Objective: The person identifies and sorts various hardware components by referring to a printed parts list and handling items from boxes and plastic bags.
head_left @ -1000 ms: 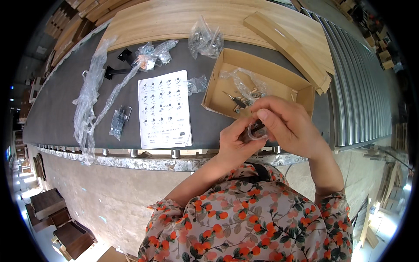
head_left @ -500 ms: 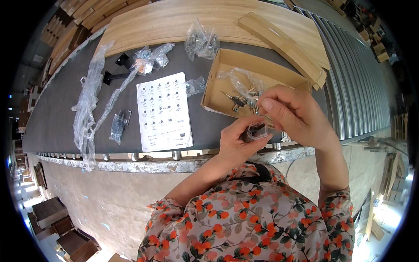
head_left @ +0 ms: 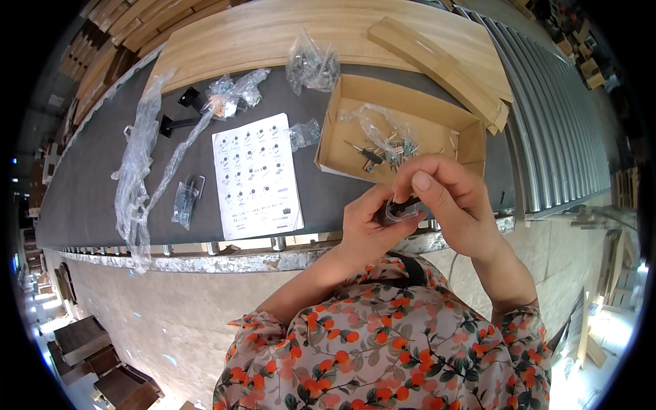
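- At the near edge of the dark bench [head_left: 89,198], my left hand [head_left: 369,229] and right hand [head_left: 451,198] meet over a small clear plastic bag [head_left: 398,212] with a dark part inside; what the part is I cannot tell.
- My left grip is clamped on the bag from below and the side, thumb along its edge.
- My right grip is closed on the bag's upper edge, thumb and forefinger pinching together, thumbnail facing up.
- The bag hangs in the air just in front of an open cardboard box [head_left: 437,119], which holds a loose clear bag of small metal and wood fittings [head_left: 386,140].
- Left of the box, a white instruction sheet [head_left: 256,176] lies flat on the bench, with a little bag of hardware [head_left: 304,133] at its upper right corner.
- Further left, long strips of crumpled clear wrap [head_left: 133,191] trail across the bench beside a small bagged part [head_left: 186,199] and black metal brackets [head_left: 179,113].
- Behind the box, light wooden boards [head_left: 437,58] rest on a wider wooden panel [head_left: 260,34].
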{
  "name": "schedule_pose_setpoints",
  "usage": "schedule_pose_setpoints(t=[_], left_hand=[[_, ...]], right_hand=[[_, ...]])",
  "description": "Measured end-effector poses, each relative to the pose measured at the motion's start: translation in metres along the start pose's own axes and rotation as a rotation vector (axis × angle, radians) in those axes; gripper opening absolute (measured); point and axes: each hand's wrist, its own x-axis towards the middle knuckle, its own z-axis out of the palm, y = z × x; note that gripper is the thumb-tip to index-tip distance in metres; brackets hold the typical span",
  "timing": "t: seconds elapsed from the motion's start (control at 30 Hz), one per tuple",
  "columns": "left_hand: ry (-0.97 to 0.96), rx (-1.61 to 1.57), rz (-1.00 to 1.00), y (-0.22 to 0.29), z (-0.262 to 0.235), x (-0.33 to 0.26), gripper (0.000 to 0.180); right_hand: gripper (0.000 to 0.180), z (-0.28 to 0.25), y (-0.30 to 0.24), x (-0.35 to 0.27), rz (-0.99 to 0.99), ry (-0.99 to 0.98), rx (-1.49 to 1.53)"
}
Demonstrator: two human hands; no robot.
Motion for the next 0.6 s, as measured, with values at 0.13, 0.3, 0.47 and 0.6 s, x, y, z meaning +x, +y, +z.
schedule_pose_setpoints(t=[0.13,0.3,0.47,0.6], left_hand=[[0.034,-0.013,0.080,0.001,0.009,0.003,0.034],[-0.047,0.031,0.056,0.006,0.014,0.006,0.029],[-0.029,0.090,0.071,0.003,0.007,0.005,0.036],[0.011,0.089,0.104,0.002,0.002,0.007,0.038]], right_hand=[[0.023,-0.004,-0.002,0.001,0.016,0.060,0.139],[0.028,0.002,-0.005,0.004,0.008,-0.060,0.004],[0.026,-0.013,-0.009,0.003,0.073,0.037,0.102],[0.019,-0.026,-0.005,-0.005,-0.037,-0.027,-0.279]])
